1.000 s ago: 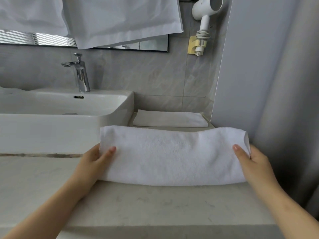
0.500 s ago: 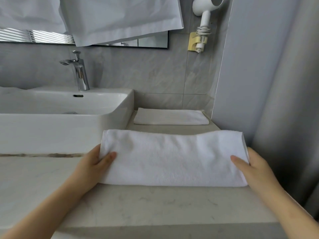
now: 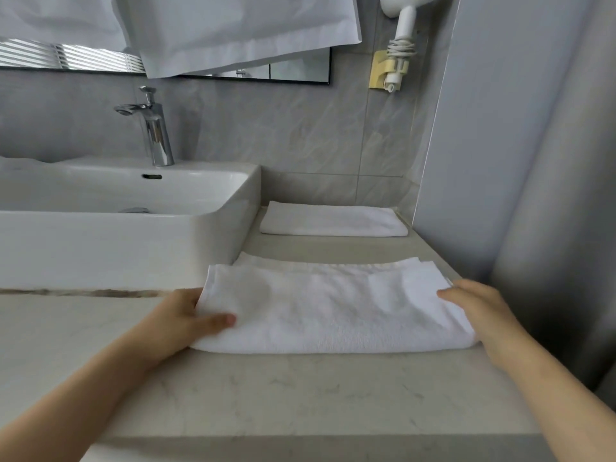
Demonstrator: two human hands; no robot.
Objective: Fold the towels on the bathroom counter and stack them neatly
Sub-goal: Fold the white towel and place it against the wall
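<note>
Just right of the sink (image 3: 213, 235), on the surface (image 3: 300, 391) — folded white towel (image 3: 333, 315), long axis left-to-right. Behind it, a smaller folded towel (image 3: 333, 221), lying likewise. Gripped at both ends — left hand (image 3: 186, 321), right hand (image 3: 473, 308), fingers curled around the edges.

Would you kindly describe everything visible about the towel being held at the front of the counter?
The front towel is white terry cloth, folded into a long band lying flat across the counter. Layered edges show along its far side. The left hand grips its left end, thumb on top; the right hand holds its right end.
</note>
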